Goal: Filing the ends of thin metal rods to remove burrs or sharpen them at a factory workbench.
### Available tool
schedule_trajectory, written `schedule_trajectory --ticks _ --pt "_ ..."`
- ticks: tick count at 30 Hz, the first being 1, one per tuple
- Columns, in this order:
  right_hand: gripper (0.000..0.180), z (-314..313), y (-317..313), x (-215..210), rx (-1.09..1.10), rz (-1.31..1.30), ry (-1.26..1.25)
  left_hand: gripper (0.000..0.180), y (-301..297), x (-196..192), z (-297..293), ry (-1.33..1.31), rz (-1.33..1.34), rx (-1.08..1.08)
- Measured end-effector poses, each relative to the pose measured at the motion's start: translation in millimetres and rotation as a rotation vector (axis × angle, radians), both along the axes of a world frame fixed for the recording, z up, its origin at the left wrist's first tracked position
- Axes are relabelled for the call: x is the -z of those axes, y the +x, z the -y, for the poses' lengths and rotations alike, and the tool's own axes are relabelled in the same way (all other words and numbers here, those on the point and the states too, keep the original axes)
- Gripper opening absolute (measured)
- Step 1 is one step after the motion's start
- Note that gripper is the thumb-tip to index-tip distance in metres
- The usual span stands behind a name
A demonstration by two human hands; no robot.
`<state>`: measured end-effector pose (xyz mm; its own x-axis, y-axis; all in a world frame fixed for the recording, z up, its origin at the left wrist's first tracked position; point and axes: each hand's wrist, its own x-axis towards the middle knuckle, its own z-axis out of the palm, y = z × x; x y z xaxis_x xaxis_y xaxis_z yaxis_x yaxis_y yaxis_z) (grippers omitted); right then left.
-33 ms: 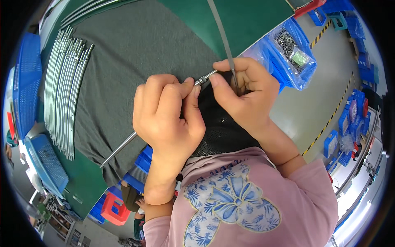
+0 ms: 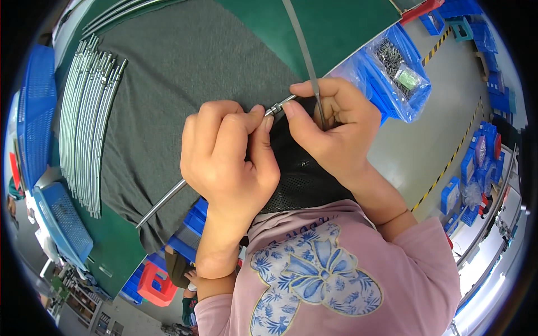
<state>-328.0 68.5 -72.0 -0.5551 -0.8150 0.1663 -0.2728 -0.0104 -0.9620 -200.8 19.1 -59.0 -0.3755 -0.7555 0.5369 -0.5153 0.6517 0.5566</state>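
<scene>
Head view: silver rods (image 2: pixel 92 134) lie bundled beside dark cloth (image 2: pixel 162 73); the left hand (image 2: pixel 224 148) pinches a slanting metal rod (image 2: pixel 161 203) near its stepped end; on the right hand (image 2: pixel 341 130), crossed by a grey strip (image 2: pixel 303 47), the thumb has eased slightly back, apparently loosening its tip pinch.

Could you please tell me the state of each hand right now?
Left hand: closed, holding the metal rod.
Right hand: partly curled, thumb and forefinger at the rod's thin end, grey strip crossing it; its grip cannot be told.
</scene>
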Motion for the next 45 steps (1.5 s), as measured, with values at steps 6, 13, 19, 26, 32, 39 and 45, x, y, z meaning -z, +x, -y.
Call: schedule_trajectory --ticks 6,13,19,26,32,39,45 --pt "0.016 3 1 -1 0.003 -0.05 0.005 0.015 0 2 0 -0.012 -0.014 -0.008" --pt "0.016 0 -3 12 0.021 -0.171 -0.124 0.016 0 2 0 -0.016 -0.01 -0.006" --pt "0.019 -1 -14 -3 -0.175 -0.164 -0.028 0.014 1 -3 0 0.032 0.021 0.001" --pt "0.009 -1 -46 -26 -0.47 -0.261 0.052 0.013 13 -19 0 0.143 0.121 0.125" --pt "0.013 -8 -61 -25 -0.23 -0.069 0.0 0.012 14 -24 -3 0.208 0.069 0.125" --pt "0.016 -10 -37 -19 -0.236 0.044 0.097 0.018 9 -22 -5 0.143 -0.105 0.116" --pt "0.015 2 -25 -8 -0.313 0.18 0.042 0.019 2 -16 -6 0.052 -0.117 0.053"
